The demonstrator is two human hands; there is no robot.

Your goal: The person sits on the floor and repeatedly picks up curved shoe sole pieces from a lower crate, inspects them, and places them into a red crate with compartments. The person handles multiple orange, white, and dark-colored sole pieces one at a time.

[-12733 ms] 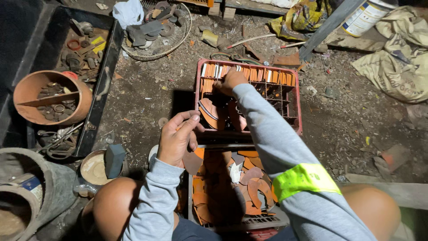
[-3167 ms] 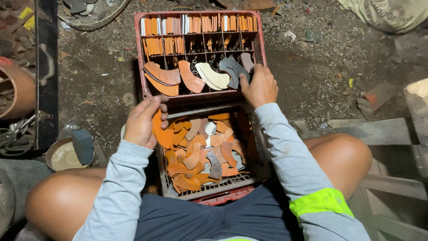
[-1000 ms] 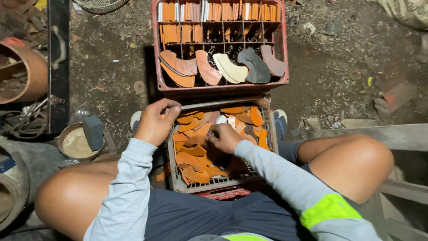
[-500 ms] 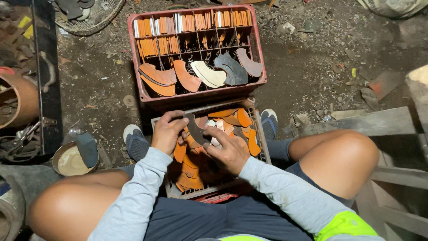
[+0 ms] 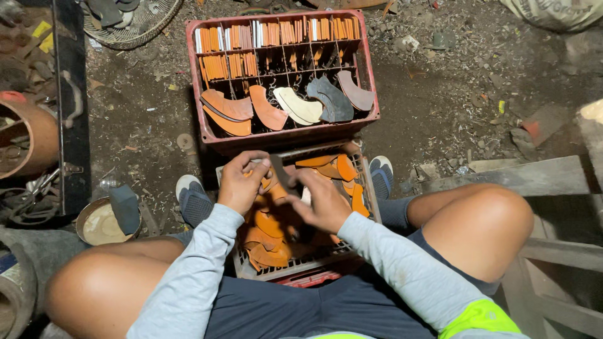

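Two hands meet low in frame over the near crate [image 5: 364,188], a grey-white slatted box wedged between the person's knees. Left hand [image 5: 242,182] is curled, fingers bent round a dark, thin curved piece [image 5: 282,176]; right hand [image 5: 323,204] comes in from the other side w/ fingers pinched on the same piece's lower end, so both are closed on it. The piece looks dark grey-brown, flat, narrow, slightly arced, held just above the crate's contents. Under the hands: a loose heap of orange curved pieces [image 5: 342,169], crescent-like, overlapping at all angles, some rusty brown. Either side of the crate, grey shoes w/ white toes, left one [image 5: 191,198], right one [image 5: 382,176]. Off to the person's left, a round tin [image 5: 97,226] w/ a dark block leaning in it. Further out, touching the near crate's far edge, a red crate [image 5: 282,135] w/ dividers: front row has five big curved pieces laid flat, two orange, one rust, one cream, two dark grey-brown; back cells packed w/ upright orange and white strips. Dirt floor all round.
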